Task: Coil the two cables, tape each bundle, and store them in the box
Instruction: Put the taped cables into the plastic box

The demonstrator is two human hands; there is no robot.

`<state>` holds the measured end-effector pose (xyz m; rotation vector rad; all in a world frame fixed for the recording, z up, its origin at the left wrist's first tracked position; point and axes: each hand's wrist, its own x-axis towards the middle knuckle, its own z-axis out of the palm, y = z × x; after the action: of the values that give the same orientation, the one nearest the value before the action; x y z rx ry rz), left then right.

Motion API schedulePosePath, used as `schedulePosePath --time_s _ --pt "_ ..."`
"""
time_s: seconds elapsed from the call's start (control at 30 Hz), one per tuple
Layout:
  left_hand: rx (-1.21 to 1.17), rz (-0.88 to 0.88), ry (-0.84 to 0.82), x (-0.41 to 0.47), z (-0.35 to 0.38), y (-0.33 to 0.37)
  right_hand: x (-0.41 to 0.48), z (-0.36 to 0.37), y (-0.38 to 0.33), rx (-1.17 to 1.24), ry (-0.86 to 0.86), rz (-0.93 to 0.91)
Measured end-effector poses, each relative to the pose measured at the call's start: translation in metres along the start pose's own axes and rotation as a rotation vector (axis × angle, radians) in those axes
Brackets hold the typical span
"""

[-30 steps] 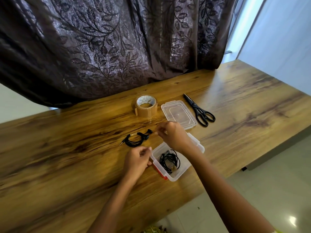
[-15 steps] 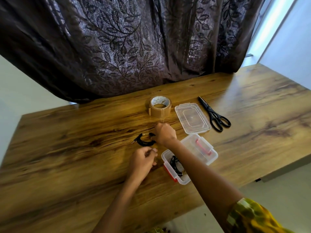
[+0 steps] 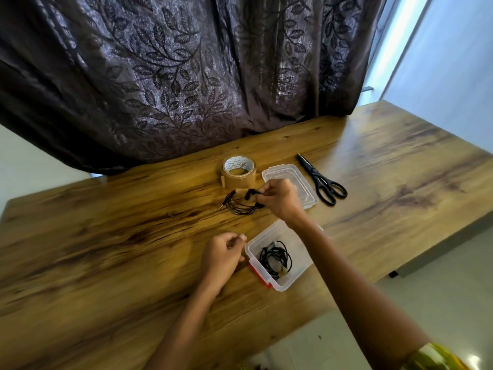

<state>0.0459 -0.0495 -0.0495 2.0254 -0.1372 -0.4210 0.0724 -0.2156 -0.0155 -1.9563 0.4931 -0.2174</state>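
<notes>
Item one: our right hand (image 3: 280, 200), fingers drawn together in a pinch on the right side of the thin black coiled cable (image 3: 241, 202), which lay on the brown wood-grain table (image 3: 106, 249) just near of the roll of brown packing tape (image 3: 239, 172). A small plug end stuck out at the coil's left. We judged this cable light, limp and springy, with loops likely to splay if taken by a single strand; the sound hold seemed to be across all the loops at once, close to the brownish piece that looked like tape at its far side, though we could not tell how well that held.

Item two: our left hand (image 3: 222, 256), loosely curled, fingertips close together, resting on the table just left of the clear rectangular plastic box (image 3: 298, 273). We could not tell whether it held anything.

Item three: the box itself, open, red clasp on its near-left edge, holding the second black cable bundle (image 3: 274, 257), already coiled and stored.

Item four: the clear plastic lid (image 3: 306, 188), lying flat to the far right of the right hand and partly hidden behind it.

Item five: the black-handled scissors (image 3: 321, 180), right of the lid, closed.

Item six: the dark leaf-patterned curtain (image 3: 173, 76), hanging along the far edge.
</notes>
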Motion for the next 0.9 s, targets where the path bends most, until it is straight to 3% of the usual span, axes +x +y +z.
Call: schedulePosePath --time_s 0.1,0.23,0.63,0.9 --pt "0.037 0.029 -0.006 0.001 0.001 0.002 -0.018 -0.029 -0.001 0.212 0.045 0.047" --pt "0.080 0.080 -0.001 0.001 0.004 0.007 -0.043 -0.057 0.008 0.256 0.105 0.093" --pt "0.112 0.140 0.001 0.005 0.010 0.005 -0.063 -0.057 0.047 -0.472 0.101 0.172" --pt "0.090 0.136 -0.001 0.008 0.012 -0.001 -0.069 -0.037 0.047 -0.841 0.073 0.010"
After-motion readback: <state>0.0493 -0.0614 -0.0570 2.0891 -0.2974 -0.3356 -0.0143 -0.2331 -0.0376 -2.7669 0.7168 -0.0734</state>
